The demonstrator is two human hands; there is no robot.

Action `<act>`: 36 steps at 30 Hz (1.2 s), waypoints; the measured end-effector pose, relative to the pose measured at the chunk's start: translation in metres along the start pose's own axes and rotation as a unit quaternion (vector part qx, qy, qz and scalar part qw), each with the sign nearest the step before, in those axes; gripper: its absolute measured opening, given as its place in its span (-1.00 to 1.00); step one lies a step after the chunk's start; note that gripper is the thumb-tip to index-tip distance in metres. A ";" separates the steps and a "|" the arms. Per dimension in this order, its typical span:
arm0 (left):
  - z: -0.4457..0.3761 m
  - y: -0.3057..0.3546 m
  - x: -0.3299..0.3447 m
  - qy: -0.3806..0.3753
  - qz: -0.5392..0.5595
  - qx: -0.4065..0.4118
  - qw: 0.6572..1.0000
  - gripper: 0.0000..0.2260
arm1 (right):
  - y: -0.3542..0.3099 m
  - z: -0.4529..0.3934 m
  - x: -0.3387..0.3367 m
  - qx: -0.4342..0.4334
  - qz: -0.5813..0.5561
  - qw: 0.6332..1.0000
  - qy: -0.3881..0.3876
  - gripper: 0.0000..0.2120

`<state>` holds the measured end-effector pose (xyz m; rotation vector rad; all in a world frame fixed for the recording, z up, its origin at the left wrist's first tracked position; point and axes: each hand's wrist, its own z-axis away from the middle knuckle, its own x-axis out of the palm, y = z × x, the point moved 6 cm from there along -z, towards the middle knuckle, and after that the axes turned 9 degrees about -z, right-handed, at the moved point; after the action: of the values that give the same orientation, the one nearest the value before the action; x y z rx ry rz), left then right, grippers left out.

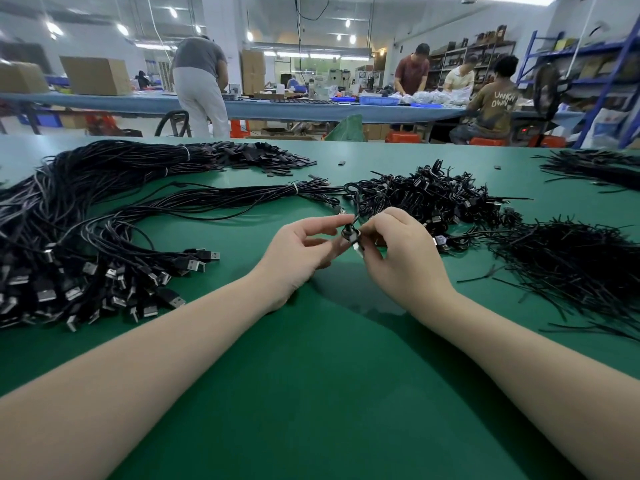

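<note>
A small coiled black USB cable [350,233] with a metal plug hangs between both hands above the green table [311,375]. My left hand [298,254] pinches its upper end with thumb and forefinger. My right hand [398,251] grips the coil and plug from the right, fingers curled round it. Just behind the hands lies a heap of tied cable coils [429,199].
A large bundle of loose USB cables [86,244] with plugs spreads over the left. A pile of black twist ties [571,268] lies at the right, more ties [595,168] far right. Small black caps [263,157] sit at the back. Several people work at a far bench.
</note>
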<state>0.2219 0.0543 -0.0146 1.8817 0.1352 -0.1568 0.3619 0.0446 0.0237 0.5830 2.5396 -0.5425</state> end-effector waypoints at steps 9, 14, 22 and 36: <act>-0.002 -0.002 -0.008 0.076 -0.009 -0.012 0.997 -0.80 | -0.026 -0.001 0.005 -0.078 0.058 0.995 -0.015 -0.92; -0.002 -0.004 -0.006 0.030 0.077 -0.112 0.990 -0.84 | -0.038 0.001 0.008 -0.191 0.177 0.965 -0.023 -0.89; 0.001 -0.003 0.001 0.034 -0.037 -0.066 0.997 -0.94 | -0.008 -0.027 -0.022 -0.108 0.139 0.984 0.001 -0.94; -0.024 0.009 -0.166 0.237 -0.534 -0.205 0.785 -0.56 | 0.049 -0.031 0.019 0.215 0.300 0.920 -0.135 -0.30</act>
<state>0.0607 0.0722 0.0306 1.1666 1.4722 -0.3794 0.3596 0.1055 0.0260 1.2848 1.8427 -0.8737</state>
